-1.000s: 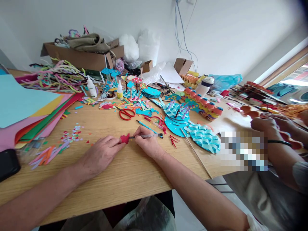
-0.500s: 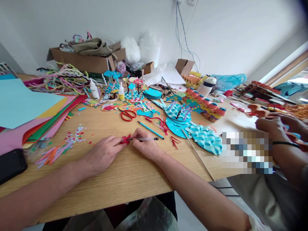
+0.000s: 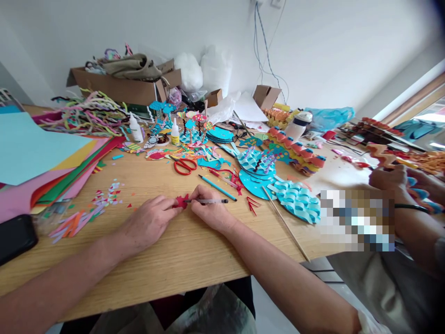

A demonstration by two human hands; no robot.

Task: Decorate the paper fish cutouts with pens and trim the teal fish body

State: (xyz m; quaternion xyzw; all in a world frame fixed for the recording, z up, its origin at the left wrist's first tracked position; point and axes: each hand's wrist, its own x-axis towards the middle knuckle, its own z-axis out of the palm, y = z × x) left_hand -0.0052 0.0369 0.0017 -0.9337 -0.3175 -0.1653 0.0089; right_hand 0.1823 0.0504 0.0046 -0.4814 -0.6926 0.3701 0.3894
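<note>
A small red paper piece point(image 3: 181, 201) lies on the wooden table, pinched at its left edge by my left hand point(image 3: 155, 218). My right hand point(image 3: 208, 208) is closed round a pen point(image 3: 218, 201), whose tip rests at the right side of the red piece. Just beyond my hands are red-handled scissors point(image 3: 185, 166), a blue pencil point(image 3: 217, 187) and folded red strips point(image 3: 253, 205). A thin wooden stick point(image 3: 287, 225) lies to the right, beside a blue disc covered with pale curled paper strips point(image 3: 295, 199).
Coloured paper sheets point(image 3: 38, 148) and a black phone point(image 3: 17, 237) are at the left. Two glue bottles point(image 3: 136, 130) stand behind paper scraps. At the right, another person's hands point(image 3: 391, 178) hold a wavy coloured craft piece. Cardboard boxes point(image 3: 118, 88) line the wall.
My hands, the pen and the red piece show almost no movement. At the right, the other person's craft piece has shifted and tilted in their hands.
</note>
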